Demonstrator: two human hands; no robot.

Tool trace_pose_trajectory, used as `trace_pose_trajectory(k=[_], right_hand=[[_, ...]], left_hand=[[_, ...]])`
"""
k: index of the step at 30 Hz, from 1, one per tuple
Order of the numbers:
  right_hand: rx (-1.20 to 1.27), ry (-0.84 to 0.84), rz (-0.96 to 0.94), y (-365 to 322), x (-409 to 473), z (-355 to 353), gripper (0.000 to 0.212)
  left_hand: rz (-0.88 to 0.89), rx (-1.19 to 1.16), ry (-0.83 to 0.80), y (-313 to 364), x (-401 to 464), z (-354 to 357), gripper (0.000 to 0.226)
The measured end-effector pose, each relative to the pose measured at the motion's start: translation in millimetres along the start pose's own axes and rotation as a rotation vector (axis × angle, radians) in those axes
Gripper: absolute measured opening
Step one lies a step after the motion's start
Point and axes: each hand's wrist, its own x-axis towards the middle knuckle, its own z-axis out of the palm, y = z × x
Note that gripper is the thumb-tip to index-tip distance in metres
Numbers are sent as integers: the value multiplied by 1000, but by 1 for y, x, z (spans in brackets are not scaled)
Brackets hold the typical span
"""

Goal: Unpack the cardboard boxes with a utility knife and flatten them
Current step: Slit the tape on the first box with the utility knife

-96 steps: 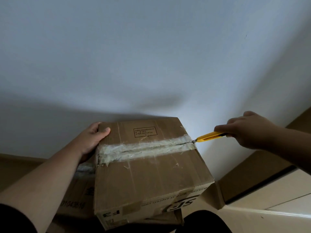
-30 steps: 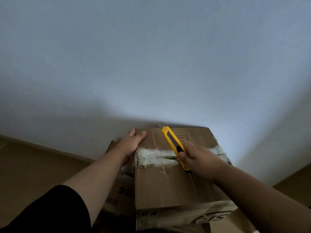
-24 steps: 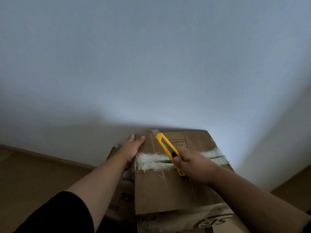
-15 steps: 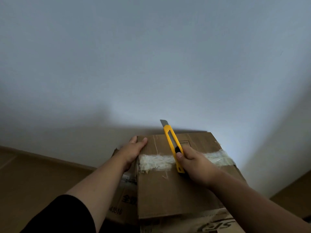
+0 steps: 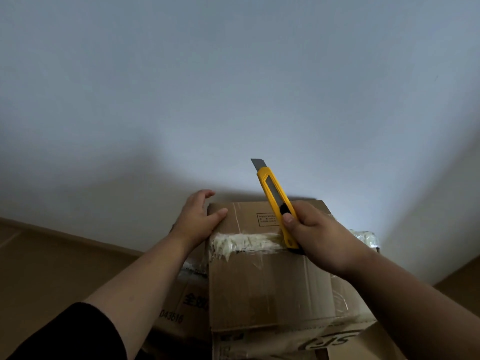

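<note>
Head view, the only one: the cardboard box [image 5: 275, 284] sits low and centre in the scene, resting on a second box [image 5: 181, 305] that shows to its left and below. A taped seam [image 5: 244, 242] of frayed, whitish tape runs left to right across the top face. The right hand [image 5: 322, 240] is clamped around the yellow utility knife [image 5: 276, 201], thumb on the black slider; the handle's rear end lies over the seam, the long axis points up and away toward the far wall, and the bare blade [image 5: 257, 165] is clear of the cardboard. The left hand [image 5: 197, 219] braces the far-left corner of the top, thumb on the face and the other fingers loosely curled past the edge, gripping nothing else. Judgement: the seam lies directly under and to the left of the right hand, which is nearer; the tip would have to tilt down onto it, clear of the left thumb. Whether the tape is fully slit cannot be told. Writing: a small boxed label [image 5: 267, 219] on the far flap, too small to read; mirrored letters on the near face, seemingly "SF"; on the lower box, Chinese characters and "043516".
</note>
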Motion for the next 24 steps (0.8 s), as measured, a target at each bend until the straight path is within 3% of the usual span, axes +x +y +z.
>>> trace_pose_trajectory(k=[2,4,7,11,17,24], right_hand=[[115,17,109,0,5,-1,27],[236,32,199,2,7,-2,26],[382,105,244,4,8,-3,19],[531,187,289,10,12,1,18],[260,194,250,13,17,15,42],[190,122,172,18,25,37,18]], left_hand=[[192,183,54,12,-4,-7,39],[295,213,83,27,-9,-11,18],[209,99,-56,48,-22,-13,8],[173,219,-313,59,-30,-5,11],[149,218,-257,54,-27,-4,8],[138,109,-242,50,-34,0,25]])
